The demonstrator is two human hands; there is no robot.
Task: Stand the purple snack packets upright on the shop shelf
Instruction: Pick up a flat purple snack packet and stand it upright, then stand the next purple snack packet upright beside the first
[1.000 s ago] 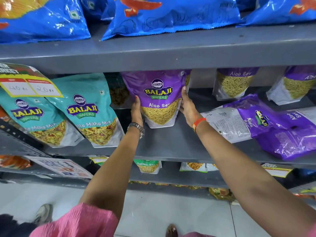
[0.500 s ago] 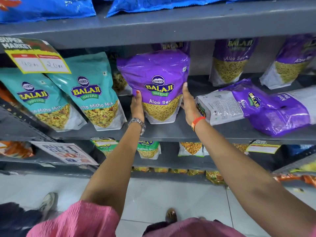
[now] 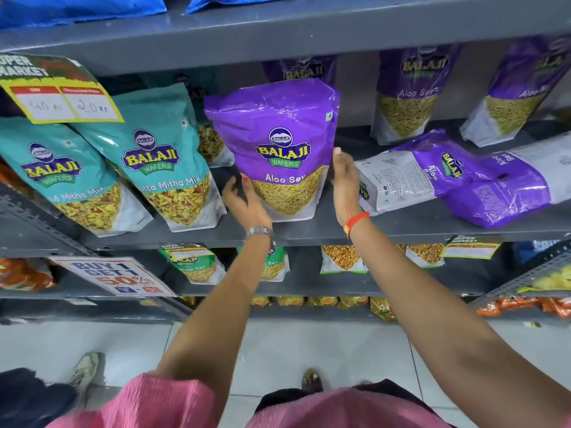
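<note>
A purple Aloo Sev packet stands upright near the front of the grey shelf. My left hand is at its lower left corner with fingers spread, the thumb just touching the edge. My right hand lies flat along its right side, fingers straight. Neither hand grips it. Two purple packets lie flat on the shelf to the right, overlapping. More purple packets stand at the back, and another stands behind the front one.
Teal Khatta Mitha Mix packets lean upright on the left under a yellow price tag. The shelf above hangs low over the packets. An offer sign and small packets sit on the lower shelf. Another person's shoe is on the floor.
The view has tipped down. Both hands, which pressed the packet's sides, have loosened; my left hand has slid down with its fingers spread. The packet stays upright.
</note>
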